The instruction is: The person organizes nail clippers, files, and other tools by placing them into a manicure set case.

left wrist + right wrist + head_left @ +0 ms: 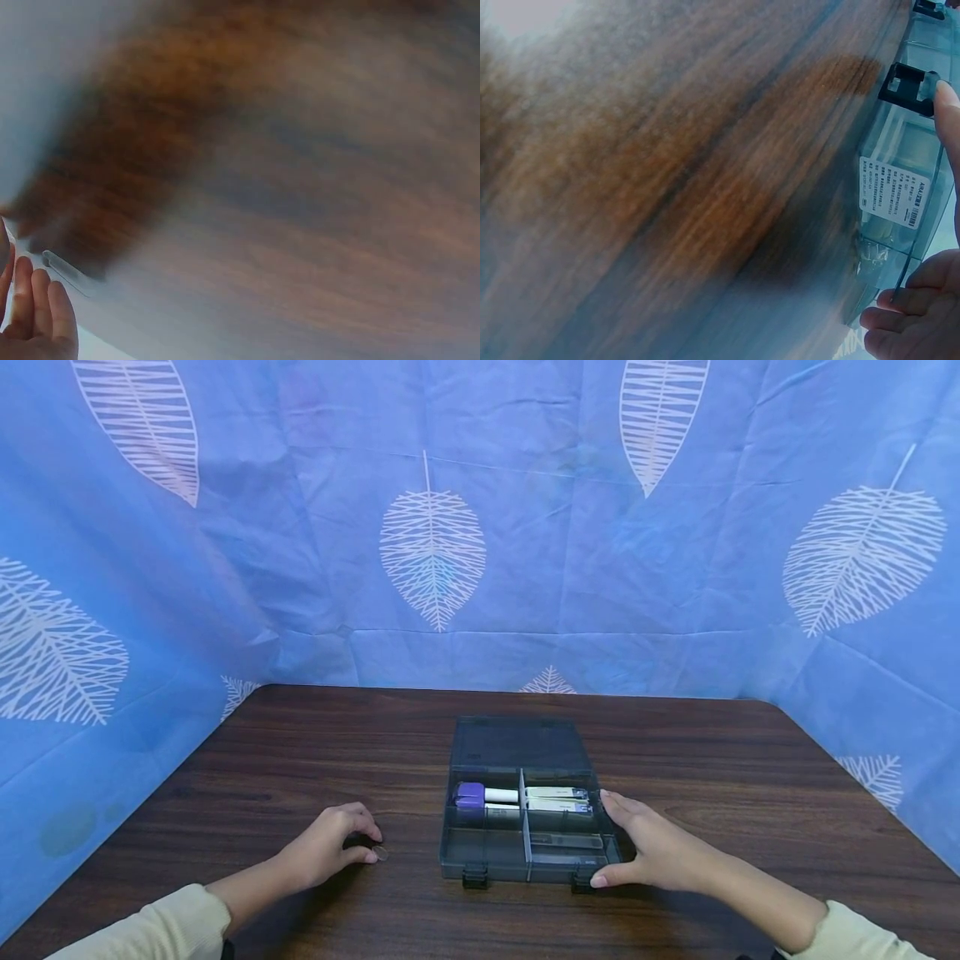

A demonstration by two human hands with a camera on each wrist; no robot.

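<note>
A dark see-through compartment box (487, 853) stands on the table with its lid (517, 743) folded back. My right hand (652, 852) holds its right side, thumb by a black front latch (907, 88) and fingers along the side wall. Purple-and-white items (471, 795) lie in the rear left compartment, pale packets (557, 800) in the rear right. A flat grey item (566, 842) shows in the front right one. Left of the box, my left hand (326, 847) has its fingertips beside a small clear rounded piece (381, 853); in the left wrist view the fingers (41, 304) look straight.
The dark wood table (360, 752) runs back to a blue cloth (517, 568) with white leaf prints, which also hangs at both sides. A white printed label (895, 193) shows on the box in the right wrist view.
</note>
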